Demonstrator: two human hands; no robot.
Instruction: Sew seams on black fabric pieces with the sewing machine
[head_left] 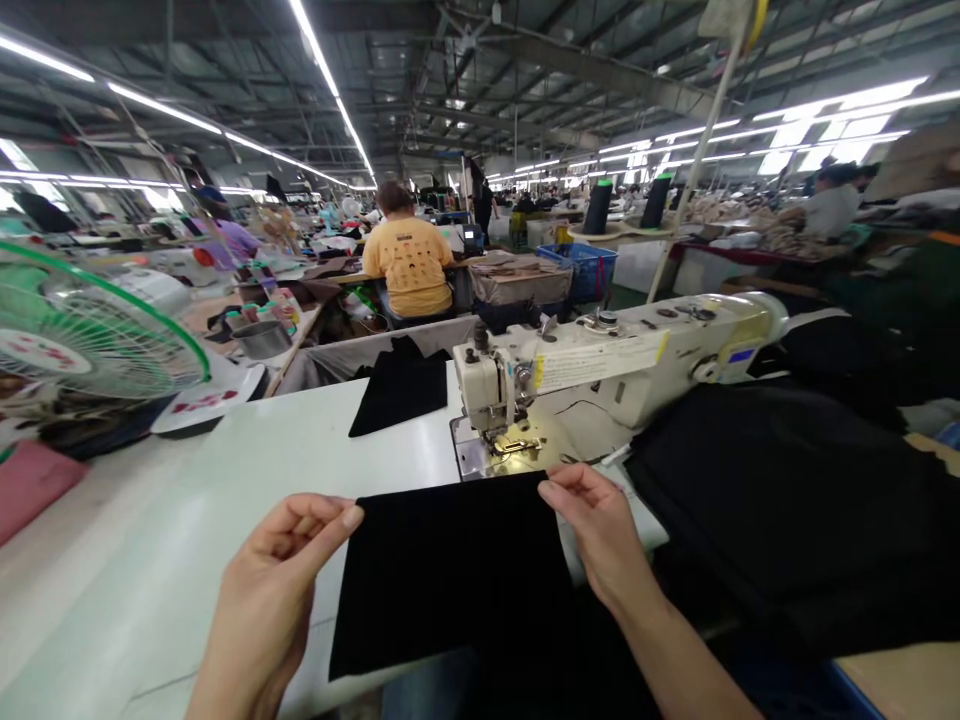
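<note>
A flat black fabric panel [450, 575] is held just in front of the cream metal sewing machine [592, 372], over the near edge of the pale, smooth worktop [247, 465]. One upper corner is pinched by the left hand [276, 575], the other by the right hand [604, 530]. The top edge is best held evenly taut, without being stretched.

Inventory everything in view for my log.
Flat black fabric panel: 1, black, foreground
Flat pale tabletop: 1, pale, foreground
Cream metal sewing machine: 1, cream, beyond panel
Small black fabric piece: 1, black, on tabletop
Heaped black fabric: uncountable, black, right
Round wire fan: 1, green, left
Black thread cones: 2, black, background
Blue plastic basket: 1, blue, background
Yellow-shirted person: 1, yellow, background
Remaining clutter: uncountable, mixed, around
Left hand: 1, bare, panel's left corner
Right hand: 1, bare, panel's right corner
</note>
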